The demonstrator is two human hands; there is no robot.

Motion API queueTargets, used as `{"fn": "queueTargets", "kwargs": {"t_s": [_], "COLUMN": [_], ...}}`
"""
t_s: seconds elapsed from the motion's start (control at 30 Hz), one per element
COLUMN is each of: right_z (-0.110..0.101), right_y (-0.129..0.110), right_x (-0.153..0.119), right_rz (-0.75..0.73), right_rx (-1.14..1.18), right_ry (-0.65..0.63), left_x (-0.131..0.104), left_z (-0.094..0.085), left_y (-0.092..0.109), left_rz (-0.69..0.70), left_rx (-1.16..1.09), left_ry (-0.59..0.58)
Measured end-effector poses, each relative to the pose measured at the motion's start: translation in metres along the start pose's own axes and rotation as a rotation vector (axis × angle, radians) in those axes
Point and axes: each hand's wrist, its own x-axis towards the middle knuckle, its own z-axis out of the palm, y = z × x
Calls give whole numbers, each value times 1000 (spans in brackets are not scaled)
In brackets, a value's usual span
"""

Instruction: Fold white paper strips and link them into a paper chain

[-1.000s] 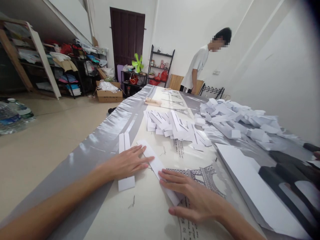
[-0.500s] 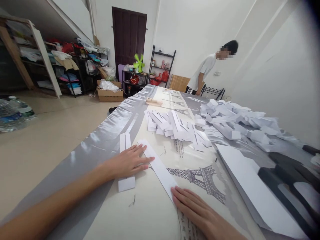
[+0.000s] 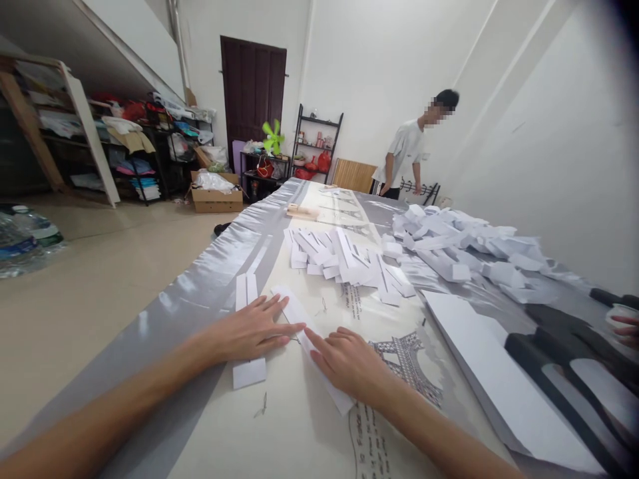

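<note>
A white folded paper strip (image 3: 295, 314) lies at a slant on the table. My left hand (image 3: 249, 330) rests flat with fingers spread, its fingertips on the upper part of this strip. Beneath that hand and wrist is another white paper piece (image 3: 249, 373), showing above and below and hidden in the middle. My right hand (image 3: 347, 359) lies over the slanted strip, index finger stretched out and touching it near my left fingertips. The other right fingers are bent, and the thumb is apart. The strip's lower end shows below my right hand.
A pile of folded paper pieces (image 3: 344, 256) lies ahead, and a larger heap of white paper (image 3: 464, 239) is right of it. White sheets (image 3: 479, 352) lie at right beside a dark object (image 3: 554, 379). A person (image 3: 404, 153) stands beyond the table; another hand (image 3: 626, 329) shows at the right edge.
My right hand has moved up and left along the strip, from its lower end to near my left fingertips. My left hand stays put. The person at the back has straightened somewhat.
</note>
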Motion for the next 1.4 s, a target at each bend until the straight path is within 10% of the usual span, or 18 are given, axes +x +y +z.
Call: {"fn": "queueTargets", "kwargs": {"t_s": [0.8,1.4], "right_z": [0,-6], "right_y": [-7,3], "right_x": [-7,-17], "right_rz": [43,161], "right_rx": [32,-118], "right_ry": [85,27], "left_x": [-5,7], "left_z": [23,2], "left_y": [-37,7], "left_rz": [-244,80], "left_rx": [23,33], "left_ry": [138,264]}}
